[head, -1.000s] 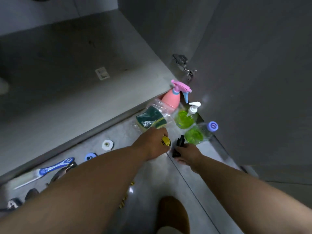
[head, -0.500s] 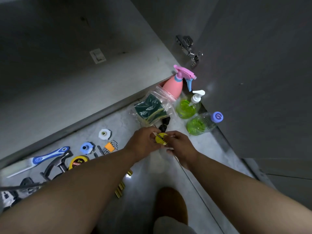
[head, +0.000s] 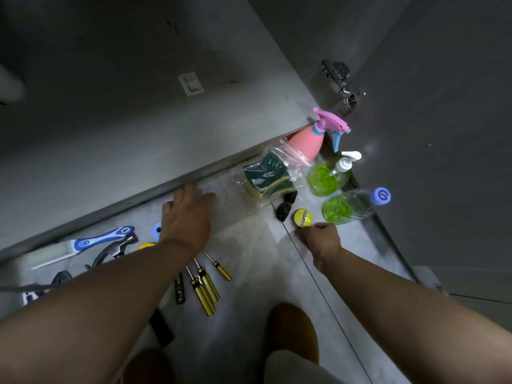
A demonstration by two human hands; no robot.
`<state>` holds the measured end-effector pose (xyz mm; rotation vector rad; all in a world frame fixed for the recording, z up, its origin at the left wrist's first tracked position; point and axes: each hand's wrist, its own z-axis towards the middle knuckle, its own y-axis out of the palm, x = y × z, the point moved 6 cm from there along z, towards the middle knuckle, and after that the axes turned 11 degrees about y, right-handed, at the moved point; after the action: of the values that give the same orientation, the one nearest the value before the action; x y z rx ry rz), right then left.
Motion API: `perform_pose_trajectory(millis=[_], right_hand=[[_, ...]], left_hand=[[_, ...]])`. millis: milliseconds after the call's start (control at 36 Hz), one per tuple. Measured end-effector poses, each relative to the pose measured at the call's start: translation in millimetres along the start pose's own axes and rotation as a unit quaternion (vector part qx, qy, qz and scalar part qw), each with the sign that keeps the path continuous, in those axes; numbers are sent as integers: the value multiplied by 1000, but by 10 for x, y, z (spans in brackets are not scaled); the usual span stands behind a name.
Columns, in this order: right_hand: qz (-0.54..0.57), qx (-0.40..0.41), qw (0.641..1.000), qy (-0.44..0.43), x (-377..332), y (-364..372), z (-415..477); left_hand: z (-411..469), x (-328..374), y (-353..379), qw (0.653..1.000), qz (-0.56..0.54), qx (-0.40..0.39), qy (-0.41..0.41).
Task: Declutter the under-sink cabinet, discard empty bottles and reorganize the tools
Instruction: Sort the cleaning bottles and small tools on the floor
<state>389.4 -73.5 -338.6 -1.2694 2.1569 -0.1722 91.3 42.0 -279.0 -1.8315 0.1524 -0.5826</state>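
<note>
My right hand (head: pixel 318 238) pinches the near edge of a small yellow round roll (head: pixel 302 217) that rests on the floor beside a black lump (head: pixel 285 207). My left hand (head: pixel 188 217) hovers open, fingers spread, over the floor by the cabinet's front edge. To the right stand a pink spray bottle (head: pixel 304 142), a pump bottle of green liquid (head: pixel 325 177) and a clear blue-capped bottle with green liquid (head: pixel 349 206). A zip bag of green sponges (head: pixel 266 176) lies beside them. Yellow-handled screwdrivers (head: pixel 207 286) lie under my left forearm.
The cabinet's inner floor (head: pixel 110 120) is dark and bare except for a white tag. Its open door (head: pixel 429 106) with a hinge (head: pixel 340 81) stands to the right. A blue-white brush (head: pixel 83 242), pliers (head: pixel 116 248) and a blue roll (head: pixel 156 228) lie at left. A brown slipper (head: pixel 293 328) is below.
The yellow roll went from both hands down to the floor near the black lump, with only my right hand on it. My left hand let go and swung left, opening.
</note>
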Motion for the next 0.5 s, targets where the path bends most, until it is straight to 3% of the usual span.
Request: perform_pose_trajectory(millis=[139,250,333,417,500], right_hand=[[-77,41,995,-50,-54,87,-173],[-205,-1,956,-212,-246,374,-584],[-308,-87,891,-322,-331,764,-918],[-422,-179,797,-393,-334,1233,-1178],[-506,-208,712,-440,-347,1693,-1327]], left_hand=[[-79,-308,81,997,-19,-30,-63],[-164,-482,64,988,-100,8,-120],[-266,-617,81,984,-111,-15,-142],[-385,-754,103,985,-110,-41,-127],[-474,-899,101,982,-134,-65,-115]])
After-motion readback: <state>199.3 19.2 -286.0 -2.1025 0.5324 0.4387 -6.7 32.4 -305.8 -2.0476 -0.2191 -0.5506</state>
